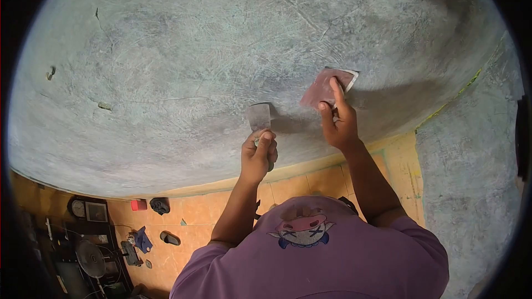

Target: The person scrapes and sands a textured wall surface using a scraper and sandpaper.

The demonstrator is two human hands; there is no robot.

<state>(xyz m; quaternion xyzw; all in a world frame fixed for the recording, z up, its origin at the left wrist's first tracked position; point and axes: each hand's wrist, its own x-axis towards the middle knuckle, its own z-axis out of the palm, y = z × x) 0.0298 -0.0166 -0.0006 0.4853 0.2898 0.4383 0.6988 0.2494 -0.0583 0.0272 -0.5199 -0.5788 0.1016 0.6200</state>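
A grey, scratched wall (183,61) fills the upper part of the view. My left hand (259,152) is closed round the handle of a scraper (259,116), whose flat metal blade points up at the wall. To the right, my right hand (339,119) holds a folded reddish sheet of sandpaper (320,89) near the wall, with the index finger stretched over it and the thumb at its lower edge. White backing shows along the sheet's right edge. The palm side of my right hand is partly hidden.
Below lies an orange tiled floor (194,210) with a slipper (169,238), a red box (138,205) and a black bundle (159,206). A fan (90,258) stands by dark shelves at lower left. Another wall (465,177) meets this one at right.
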